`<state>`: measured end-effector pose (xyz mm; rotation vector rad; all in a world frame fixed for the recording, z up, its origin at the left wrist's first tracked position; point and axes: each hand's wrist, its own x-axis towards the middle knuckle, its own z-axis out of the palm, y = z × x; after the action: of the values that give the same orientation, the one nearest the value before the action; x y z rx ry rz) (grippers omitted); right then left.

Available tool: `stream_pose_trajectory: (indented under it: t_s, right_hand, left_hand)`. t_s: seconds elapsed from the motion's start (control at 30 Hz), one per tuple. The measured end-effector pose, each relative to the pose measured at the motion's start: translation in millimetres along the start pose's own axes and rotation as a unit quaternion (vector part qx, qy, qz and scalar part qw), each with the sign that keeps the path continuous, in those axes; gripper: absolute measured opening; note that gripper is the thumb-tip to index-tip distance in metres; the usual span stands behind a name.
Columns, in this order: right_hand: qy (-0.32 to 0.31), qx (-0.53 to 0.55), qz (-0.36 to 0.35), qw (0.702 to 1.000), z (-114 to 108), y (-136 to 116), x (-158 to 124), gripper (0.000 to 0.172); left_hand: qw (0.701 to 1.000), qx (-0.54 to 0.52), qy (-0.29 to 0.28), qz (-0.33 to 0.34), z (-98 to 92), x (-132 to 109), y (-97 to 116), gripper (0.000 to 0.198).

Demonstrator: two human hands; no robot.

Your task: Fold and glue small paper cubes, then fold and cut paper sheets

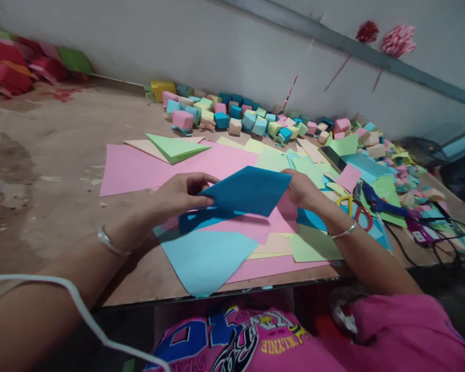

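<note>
A sheet of dark blue paper [248,190] is held up above the table between my two hands, tilted toward me. My left hand [184,194] pinches its left edge between thumb and fingers. At its right end is my right hand [300,188], closed on the edge, with its fingertips hidden behind the sheet. Below lies more dark blue paper [199,219], partly in shadow. A light blue sheet [205,253] reaches the table's front edge. Pink sheets [135,168] lie flat beneath, with a folded green sheet [178,149] on top at the back.
Small paper cubes [220,120] line the wall. To the right are scissors [359,213], a blue glue gun [383,201] with a dark cable, a phone [332,158] and paper scraps. Red paper shapes [8,67] sit far left. A white cable [81,310] crosses near my left forearm.
</note>
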<state>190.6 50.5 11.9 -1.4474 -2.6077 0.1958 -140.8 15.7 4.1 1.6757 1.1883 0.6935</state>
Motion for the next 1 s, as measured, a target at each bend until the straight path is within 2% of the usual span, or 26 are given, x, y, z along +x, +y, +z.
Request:
stream_pose_trajectory:
  t_s: [0.07,0.2,0.27,0.4,0.53,0.63,0.7,0.8,0.87,1.0]
  right_hand:
    - [-0.002,0.018,-0.014,1.0,3,-9,12,0.024]
    - [-0.043,0.074,-0.1,0.991,8,-40,28,0.02]
    - [-0.086,0.073,-0.119,0.987,9,-52,31,0.016]
    - [-0.145,0.066,-0.085,0.984,10,-59,29,0.002]
    - [-0.102,0.055,-0.064,0.991,14,-54,17,0.006]
    - [-0.08,0.039,-0.016,0.996,18,-52,6,0.017]
    - [-0.076,0.037,-0.002,0.996,20,-53,-1,0.012]
    - [-0.037,0.014,0.004,0.999,22,-58,-9,0.008]
    - [-0.023,0.004,0.024,0.999,23,-62,-13,0.017]
    - [-0.028,0.074,0.068,0.995,27,-71,-16,0.033]
  left_hand:
    - [0.992,-0.119,0.009,-0.027,-8.0,1,-1,0.037]
    - [0.961,-0.253,0.099,-0.042,-17.1,3,-3,0.037]
    - [0.953,-0.268,0.137,-0.027,-17.9,4,-5,0.036]
    - [0.938,-0.282,0.202,0.013,-16.2,6,-7,0.038]
    - [0.916,-0.287,0.279,0.028,-14.7,7,-6,0.033]
    - [0.919,-0.271,0.287,0.02,-13.9,7,-6,0.026]
    - [0.922,-0.257,0.291,0.009,-12.5,8,-7,0.023]
    - [0.918,-0.208,0.337,0.015,-9.2,7,-6,0.022]
    - [0.917,-0.134,0.373,0.029,-7.4,4,-3,0.021]
    - [0.908,0.116,0.398,0.063,-7.1,-7,5,0.019]
